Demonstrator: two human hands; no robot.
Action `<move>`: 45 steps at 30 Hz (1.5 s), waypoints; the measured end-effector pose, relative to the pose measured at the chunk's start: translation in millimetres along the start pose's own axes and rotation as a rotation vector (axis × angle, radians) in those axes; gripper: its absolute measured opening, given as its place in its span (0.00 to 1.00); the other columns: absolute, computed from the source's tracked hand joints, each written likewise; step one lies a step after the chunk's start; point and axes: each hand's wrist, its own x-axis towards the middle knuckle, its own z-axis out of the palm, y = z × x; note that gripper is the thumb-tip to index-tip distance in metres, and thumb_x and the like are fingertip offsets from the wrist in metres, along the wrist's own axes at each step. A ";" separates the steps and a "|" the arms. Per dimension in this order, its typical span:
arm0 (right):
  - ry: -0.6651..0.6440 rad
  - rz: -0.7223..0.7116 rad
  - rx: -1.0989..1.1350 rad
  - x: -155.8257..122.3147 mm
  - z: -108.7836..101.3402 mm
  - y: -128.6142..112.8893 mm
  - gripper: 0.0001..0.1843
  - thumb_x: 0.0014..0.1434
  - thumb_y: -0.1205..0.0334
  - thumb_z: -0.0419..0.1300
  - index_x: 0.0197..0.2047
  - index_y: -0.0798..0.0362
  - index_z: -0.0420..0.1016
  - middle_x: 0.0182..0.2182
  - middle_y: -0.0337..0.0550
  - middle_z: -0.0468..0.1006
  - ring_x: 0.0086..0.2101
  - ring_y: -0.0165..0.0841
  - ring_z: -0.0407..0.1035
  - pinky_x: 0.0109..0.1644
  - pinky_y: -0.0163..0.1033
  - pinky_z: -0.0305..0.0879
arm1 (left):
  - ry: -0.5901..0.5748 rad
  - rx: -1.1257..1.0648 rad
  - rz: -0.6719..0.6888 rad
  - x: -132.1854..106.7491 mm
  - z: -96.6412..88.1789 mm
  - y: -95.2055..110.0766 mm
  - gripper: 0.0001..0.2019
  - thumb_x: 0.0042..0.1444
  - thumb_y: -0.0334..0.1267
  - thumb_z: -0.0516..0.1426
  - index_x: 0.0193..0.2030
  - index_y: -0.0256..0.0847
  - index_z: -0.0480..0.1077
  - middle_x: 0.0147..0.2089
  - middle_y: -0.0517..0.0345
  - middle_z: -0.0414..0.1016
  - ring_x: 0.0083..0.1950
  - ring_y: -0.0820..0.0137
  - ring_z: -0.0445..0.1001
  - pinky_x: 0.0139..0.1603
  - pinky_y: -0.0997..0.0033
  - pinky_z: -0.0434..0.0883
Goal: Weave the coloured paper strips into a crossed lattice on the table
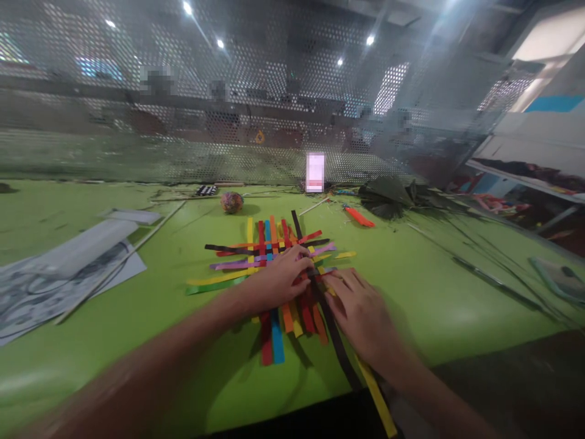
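Forearms come in blurred from the near edge, cut off by the frame. Both hands lie on a mat of woven paper strips [274, 256] at the middle of the green desk [434, 292]. The left hand [281, 277] lies flat across the weave with fingers pressed down on the strips; its grip closes on nothing that shows. The right hand [361, 311] rests just right of it, fingertips on a dark strip [336, 341] that runs toward the near edge; whether it pinches the strip is hard to tell, since the fingers hide the contact. The strips are flat, thin and bright: red, blue, orange, yellow, purple, green. Left of the weave lie printed sheets [55, 280], smeared by motion. Farther off sit a small mottled ball [231, 202], an orange tool [359, 216] and dark leaves [393, 195], before a perforated metal screen [183, 110].
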 end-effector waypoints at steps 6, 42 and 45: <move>-0.004 0.040 0.118 -24.4 -10.8 -2.9 0.18 0.68 0.70 0.58 0.59 0.51 0.75 0.51 0.52 0.80 0.50 0.45 0.75 0.52 0.53 0.76 | 0.068 0.040 0.001 5.6 -1.5 -0.7 0.09 0.67 0.30 0.55 0.49 0.41 0.75 0.60 0.44 0.71 0.67 0.56 0.70 0.67 0.52 0.72; -0.078 0.127 0.069 -24.7 -7.3 0.0 0.16 0.64 0.74 0.61 0.51 0.50 0.83 0.41 0.47 0.81 0.42 0.42 0.76 0.44 0.46 0.71 | -0.082 0.296 -0.102 26.8 0.6 -27.8 0.21 0.73 0.54 0.52 0.66 0.52 0.71 0.70 0.54 0.71 0.68 0.51 0.68 0.69 0.45 0.65; -0.056 0.112 0.082 -27.1 -7.2 -0.2 0.17 0.66 0.72 0.61 0.53 0.49 0.83 0.48 0.49 0.82 0.47 0.44 0.75 0.48 0.49 0.73 | -0.070 0.304 -0.088 26.1 2.8 -30.6 0.22 0.72 0.54 0.52 0.67 0.51 0.70 0.71 0.53 0.71 0.68 0.50 0.67 0.69 0.44 0.64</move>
